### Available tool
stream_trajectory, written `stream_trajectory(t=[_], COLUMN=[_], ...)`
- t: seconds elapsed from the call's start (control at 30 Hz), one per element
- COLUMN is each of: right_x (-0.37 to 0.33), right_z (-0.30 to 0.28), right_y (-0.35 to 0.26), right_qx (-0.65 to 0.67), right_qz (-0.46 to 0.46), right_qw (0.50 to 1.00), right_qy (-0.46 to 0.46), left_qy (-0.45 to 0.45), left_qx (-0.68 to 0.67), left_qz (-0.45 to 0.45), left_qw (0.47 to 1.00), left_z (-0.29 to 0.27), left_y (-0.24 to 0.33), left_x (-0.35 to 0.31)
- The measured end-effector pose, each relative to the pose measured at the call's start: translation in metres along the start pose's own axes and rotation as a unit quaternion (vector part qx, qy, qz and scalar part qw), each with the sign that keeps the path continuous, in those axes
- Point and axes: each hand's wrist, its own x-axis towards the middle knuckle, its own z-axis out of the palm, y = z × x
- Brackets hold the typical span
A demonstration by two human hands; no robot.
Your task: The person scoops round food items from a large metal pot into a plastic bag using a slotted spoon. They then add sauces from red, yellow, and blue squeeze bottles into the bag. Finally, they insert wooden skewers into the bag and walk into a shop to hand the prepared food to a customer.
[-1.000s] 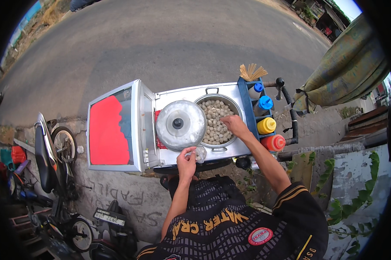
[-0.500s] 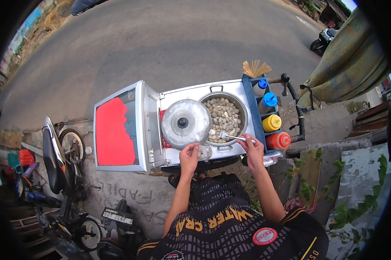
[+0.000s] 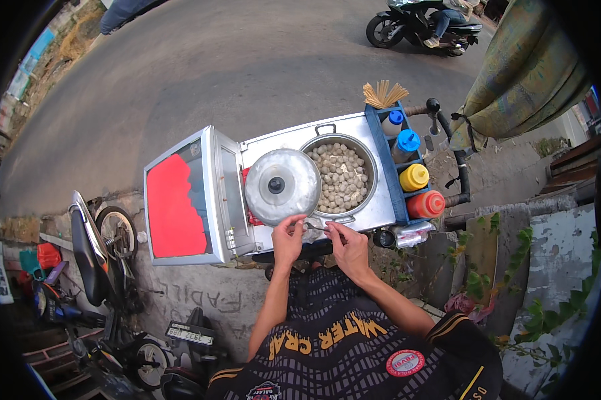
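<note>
My left hand [image 3: 288, 243] is closed at the cart's near edge, pinching what looks like a small clear plastic bag [image 3: 312, 235]. Close on its right, my right hand [image 3: 349, 251] is closed round the handle of a metal fork [image 3: 318, 228], whose head is at the bag's mouth; what lies in the bag is too small to make out. Beyond both hands stands a large metal pot [image 3: 374, 175] full of round greyish meatballs [image 3: 340, 175]. A domed metal lid [image 3: 284, 197] with a black knob covers the pot's left side.
On the cart's right, a blue rack [image 3: 395, 195] holds blue-capped bottles [image 3: 406, 143], a yellow bottle [image 3: 415, 177], a red bottle [image 3: 426, 205] and wooden skewers [image 3: 384, 95]. A glass case [image 3: 180, 203] stands left. Parked motorcycles [image 3: 90, 253] are farther left; a ridden motorcycle [image 3: 420, 30] is on the road.
My right hand has moved left and nearer, bringing the fork from above the pot to the bag by my left hand. A ridden motorcycle has come into view on the road.
</note>
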Motion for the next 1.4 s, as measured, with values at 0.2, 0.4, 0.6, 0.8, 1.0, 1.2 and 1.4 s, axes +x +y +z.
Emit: stream_trajectory(t=[0.2, 0.4, 0.6, 0.8, 1.0, 1.2, 1.4], right_x=[-0.010, -0.006, 0.074, 0.118, 0.130, 0.135, 0.139], right_z=[-0.007, -0.038, -0.065, -0.057, -0.052, -0.046, -0.042], right_y=[-0.028, -0.031, 0.035, 0.074, 0.089, 0.086, 0.089], right_qx=[-0.076, -0.044, -0.192, -0.245, -0.250, -0.266, -0.263], right_qz=[-0.110, -0.059, -0.080, -0.082, -0.095, -0.065, -0.097], right_qw=[0.991, 0.994, 0.965, 0.960, 0.959, 0.956, 0.951], right_qy=[0.024, 0.079, 0.161, 0.110, 0.091, 0.109, 0.132], left_qy=[0.096, 0.095, 0.061, 0.069, 0.078, 0.082, 0.077], left_qx=[0.092, 0.030, -0.167, -0.165, -0.161, -0.156, -0.161], left_qz=[0.066, 0.024, -0.061, -0.078, -0.082, -0.089, -0.069], left_qw=[0.989, 0.995, 0.982, 0.981, 0.980, 0.980, 0.981], left_z=[0.016, 0.016, 0.024, 0.019, 0.015, 0.014, 0.016], left_y=[0.012, -0.004, -0.007, 0.005, -0.006, -0.005, -0.007], left_x=[-0.013, -0.009, -0.010, -0.013, -0.014, -0.014, -0.013])
